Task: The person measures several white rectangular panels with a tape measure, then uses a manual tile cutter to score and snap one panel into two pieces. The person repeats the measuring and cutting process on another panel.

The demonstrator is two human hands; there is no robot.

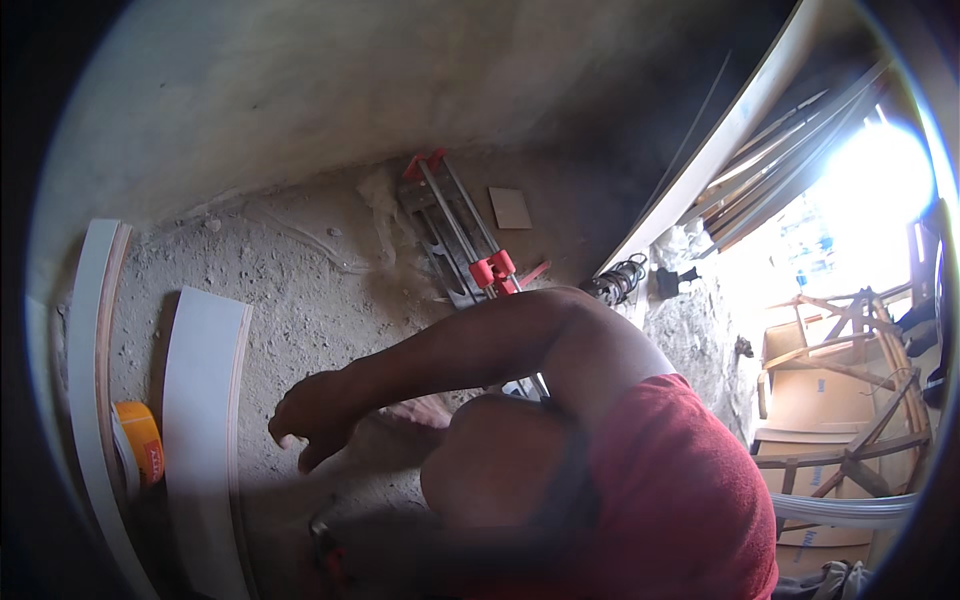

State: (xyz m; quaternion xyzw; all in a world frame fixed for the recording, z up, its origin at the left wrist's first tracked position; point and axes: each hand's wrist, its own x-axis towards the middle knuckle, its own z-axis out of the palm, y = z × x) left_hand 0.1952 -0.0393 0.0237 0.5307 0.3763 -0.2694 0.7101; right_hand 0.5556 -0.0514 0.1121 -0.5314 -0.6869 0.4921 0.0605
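The right hand (318,415) reaches across on a bent bare arm, above the dusty grey floor (285,275), its fingers loosely curled and parted from the thumb, with nothing visible in its hold. The left hand cannot be told with confidence: a blurred, pinkish patch beneath the arm may be a hand or a foot, so its state stays unknown. Nearest to the right hand, just to its left and apart from it, lies a long white flat slab with a brownish layered edge (203,400) on the floor; farther left is a second, narrower-looking white slab (90,330), with a rounded yellow-orange item (140,445) between the two. The nearer slab looks stiff, fairly heavy and brittle at its corners, with a smooth face that dust could make slippery. The layered edge suggests more than one piece, which might slide apart when lifted. It would best be taken by both long edges with fingers tucked underneath, spread to support its length rather than pinched at one end. Beyond the arm, near the wall, are a red-and-silver twin-railed metal tile cutter (462,232) and a small square beige tile (510,208).
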